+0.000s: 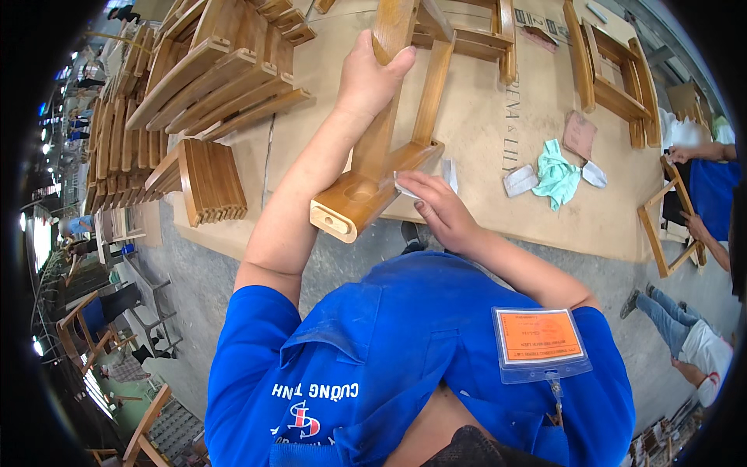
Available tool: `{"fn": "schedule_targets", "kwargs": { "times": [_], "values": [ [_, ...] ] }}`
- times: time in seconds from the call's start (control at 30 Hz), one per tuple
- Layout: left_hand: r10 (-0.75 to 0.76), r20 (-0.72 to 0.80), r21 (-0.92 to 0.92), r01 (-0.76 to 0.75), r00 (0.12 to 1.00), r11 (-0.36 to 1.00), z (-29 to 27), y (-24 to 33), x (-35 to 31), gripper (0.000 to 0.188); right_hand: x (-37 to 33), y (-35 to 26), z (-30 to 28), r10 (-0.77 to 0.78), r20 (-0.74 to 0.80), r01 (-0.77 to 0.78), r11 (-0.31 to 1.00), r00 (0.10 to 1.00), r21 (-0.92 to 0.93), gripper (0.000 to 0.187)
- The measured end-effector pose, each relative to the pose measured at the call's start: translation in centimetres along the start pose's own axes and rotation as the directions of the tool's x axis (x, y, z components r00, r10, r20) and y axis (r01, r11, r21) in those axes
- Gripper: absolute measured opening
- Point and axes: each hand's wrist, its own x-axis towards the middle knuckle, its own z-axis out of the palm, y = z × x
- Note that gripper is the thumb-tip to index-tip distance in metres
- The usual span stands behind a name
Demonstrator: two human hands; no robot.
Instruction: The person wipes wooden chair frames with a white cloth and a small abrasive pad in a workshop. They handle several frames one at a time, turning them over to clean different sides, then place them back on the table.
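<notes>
A varnished wooden frame is held tilted in front of me, its near end over the table's front edge. My left hand is closed around the frame's long bar near the top. My right hand has its fingers pressed together on a folded pale sheet, which lies against the side of the thick crosspiece. The crosspiece has a round shallow hollow on its face and a pale raised tenon at its end. The sheet's underside is hidden.
Brown cardboard covers the table. Stacked wooden parts and slats stand left. To the right lie a mint cloth, a brown pad and another wooden frame. A co-worker's hand holds a frame at far right.
</notes>
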Motion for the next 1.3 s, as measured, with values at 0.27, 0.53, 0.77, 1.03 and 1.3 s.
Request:
{"fn": "schedule_targets", "kwargs": {
  "times": [0.27,0.53,0.77,1.03,1.3],
  "values": [
    [-0.074,-0.031,0.061,0.075,0.997,0.995,-1.1,-0.4,0.9,0.051,-0.3,0.5,2.2,-0.232,0.077,0.213,0.957,0.970,0.194,0.059],
    [-0.047,-0.098,0.026,0.049,0.994,0.998,-1.6,-1.2,1.0,0.046,1.2,-0.3,3.1,-0.352,0.020,0.339,0.915,0.936,0.220,0.062],
    [-0.103,-0.143,0.016,0.107,0.984,0.994,-2.7,-1.5,0.0,0.043,1.9,0.7,2.5,-0.304,-0.173,0.326,0.938,0.937,0.115,0.058],
    [-0.154,-0.172,-0.061,0.146,0.973,0.987,-3.5,-3.7,0.7,0.042,2.3,1.7,5.5,-0.437,-0.111,0.449,0.885,0.892,0.122,0.059],
    [-0.159,-0.235,-0.009,0.162,0.959,0.987,-4.7,-3.7,-1.3,0.039,-0.4,8.4,4.1,-0.044,-0.090,0.047,0.998,0.995,0.029,0.053]
  ]
}}
